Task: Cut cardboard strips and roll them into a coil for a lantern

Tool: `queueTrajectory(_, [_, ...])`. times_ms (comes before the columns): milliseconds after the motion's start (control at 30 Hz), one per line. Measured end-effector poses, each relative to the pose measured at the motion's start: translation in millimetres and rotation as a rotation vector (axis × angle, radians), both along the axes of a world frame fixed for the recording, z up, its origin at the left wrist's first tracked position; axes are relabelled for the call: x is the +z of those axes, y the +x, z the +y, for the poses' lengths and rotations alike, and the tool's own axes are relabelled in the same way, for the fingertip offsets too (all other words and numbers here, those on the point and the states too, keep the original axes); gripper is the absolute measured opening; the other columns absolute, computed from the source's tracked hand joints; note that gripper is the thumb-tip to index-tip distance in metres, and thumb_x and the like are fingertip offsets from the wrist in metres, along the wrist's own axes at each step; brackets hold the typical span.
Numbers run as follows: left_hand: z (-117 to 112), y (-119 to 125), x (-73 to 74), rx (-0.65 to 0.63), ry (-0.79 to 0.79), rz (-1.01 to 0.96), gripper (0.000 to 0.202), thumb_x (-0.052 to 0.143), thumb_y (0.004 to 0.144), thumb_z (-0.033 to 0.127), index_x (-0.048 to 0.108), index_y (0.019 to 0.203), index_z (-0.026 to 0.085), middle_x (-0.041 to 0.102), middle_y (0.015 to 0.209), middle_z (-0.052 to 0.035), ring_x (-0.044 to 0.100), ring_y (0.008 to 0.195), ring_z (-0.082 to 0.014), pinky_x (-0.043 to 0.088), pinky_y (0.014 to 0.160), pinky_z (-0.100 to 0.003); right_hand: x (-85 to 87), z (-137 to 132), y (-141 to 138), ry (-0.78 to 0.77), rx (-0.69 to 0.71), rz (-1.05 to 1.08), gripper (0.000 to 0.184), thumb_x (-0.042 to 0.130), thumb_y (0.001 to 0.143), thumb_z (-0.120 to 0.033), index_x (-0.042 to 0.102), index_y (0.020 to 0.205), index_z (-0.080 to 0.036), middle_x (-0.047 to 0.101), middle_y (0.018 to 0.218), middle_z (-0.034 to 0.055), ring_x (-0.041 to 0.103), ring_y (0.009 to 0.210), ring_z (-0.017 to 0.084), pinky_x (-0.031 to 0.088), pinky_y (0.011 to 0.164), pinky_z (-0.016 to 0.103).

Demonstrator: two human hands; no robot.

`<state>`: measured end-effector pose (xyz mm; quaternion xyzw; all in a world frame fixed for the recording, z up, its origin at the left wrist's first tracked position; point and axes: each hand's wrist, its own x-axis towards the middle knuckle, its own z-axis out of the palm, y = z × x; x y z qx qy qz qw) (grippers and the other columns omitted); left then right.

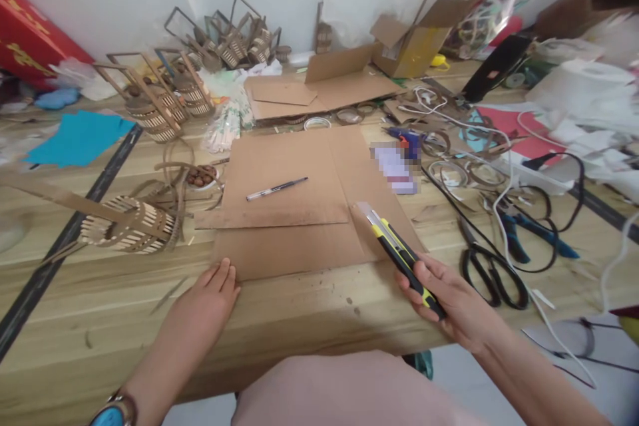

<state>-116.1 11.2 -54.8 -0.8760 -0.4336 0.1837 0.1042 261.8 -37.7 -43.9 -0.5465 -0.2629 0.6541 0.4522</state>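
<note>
A yellow and black utility knife (402, 254) is gripped in my right hand (444, 293), its blade pointing up and left over the cardboard. My left hand (219, 286) lies flat with fingers stretched out at the near left corner of a cardboard sheet (289, 254). On top of that sheet rests another piece of cardboard (279, 160), partly overlapping it. A pen (277, 189) with a dark cap lies across the upper piece.
Woven bamboo baskets (130, 225) stand at the left and back. Black-handled scissors (492, 273), blue-handled pliers (516, 236), a glue gun (407, 140) and a white cable (504, 213) lie at right. Behind is an open carton (417, 40); blue sheets (82, 138) lie far left.
</note>
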Motion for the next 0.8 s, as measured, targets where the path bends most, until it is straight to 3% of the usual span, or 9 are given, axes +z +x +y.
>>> queueTrajectory(200, [6.0,4.2,7.4,-0.003,-0.101,0.073,0.045,0.036,0.093,0.005,0.069,0.122,0.002,0.065,0.13,-0.0221,0.063,0.124,-0.0305,0.051,0.105,-0.043,2.6,-21.7,33.9,-0.071,-0.124,-0.115,0.056,0.08,0.063,-0.069,0.054,0.07,-0.019,0.051,0.059,-0.0034,0.028,0.04,0.002,0.022,0.031,0.013])
queueTrajectory(333, [11.3,17.4,29.4,0.066,-0.131,0.087,0.038,0.042,0.096,0.011,0.07,0.12,0.001,0.066,0.128,-0.0246,0.064,0.121,-0.0327,0.054,0.098,-0.042,4.1,-37.1,61.6,-0.109,-0.257,-0.147,0.056,0.082,0.059,-0.068,0.056,0.068,-0.02,0.049,0.057,-0.0037,0.028,0.04,0.002,0.025,0.031,0.014])
queueTrajectory(400, [15.5,28.5,45.0,0.11,-0.147,0.072,0.034,0.043,0.097,0.012,0.074,0.111,0.005,0.071,0.119,-0.0228,0.069,0.111,-0.0334,0.058,0.088,-0.042,2.7,-42.2,69.0,-0.118,-0.31,-0.145,0.054,0.085,0.056,-0.066,0.06,0.072,-0.021,0.05,0.058,-0.0036,0.028,0.041,0.003,0.023,0.03,0.014])
queueTrajectory(500, [24.5,50.3,64.5,0.136,-0.181,0.07,0.035,0.043,0.1,0.015,0.075,0.086,0.014,0.077,0.087,-0.014,0.074,0.082,-0.031,0.058,0.07,-0.041,-2.6,-45.1,70.9,-0.131,-0.332,-0.123,0.051,0.084,0.058,-0.066,0.063,0.071,-0.021,0.051,0.058,-0.0033,0.028,0.041,0.003,0.023,0.03,0.014])
queueTrajectory(600, [36.0,80.3,70.5,-0.037,-0.066,-0.006,0.027,0.051,0.099,0.023,0.072,0.087,0.013,0.074,0.077,-0.0128,0.072,0.077,-0.0304,0.053,0.061,-0.035,-8.5,-43.6,69.6,-0.145,-0.289,-0.107,0.049,0.081,0.062,-0.067,0.067,0.07,-0.021,0.051,0.056,-0.002,0.037,0.043,0.006,0.036,0.034,0.018])
queueTrajectory(700, [50.0,120.6,64.8,-0.388,-0.054,-0.245,0.024,0.048,0.102,0.026,0.07,0.103,0.015,0.075,0.095,-0.0107,0.069,0.087,-0.0255,0.052,0.071,-0.035,-10.6,-41.3,72.8,-0.148,-0.251,-0.135,0.046,0.086,0.06,-0.06,0.073,0.082,-0.021,0.063,0.072,0.003,0.055,0.058,0.013,0.053,0.05,0.025])
queueTrajectory(800, [66.0,167.6,53.0,-0.586,-0.111,-0.415,0.026,0.046,0.103,0.026,0.069,0.1,0.016,0.073,0.106,-0.0098,0.066,0.099,-0.0238,0.052,0.081,-0.035,-9.0,-40.6,79.8,-0.142,-0.218,-0.195,0.047,0.087,0.06,-0.059,0.071,0.08,-0.02,0.064,0.075,0.0034,0.056,0.061,0.013,0.052,0.053,0.024])
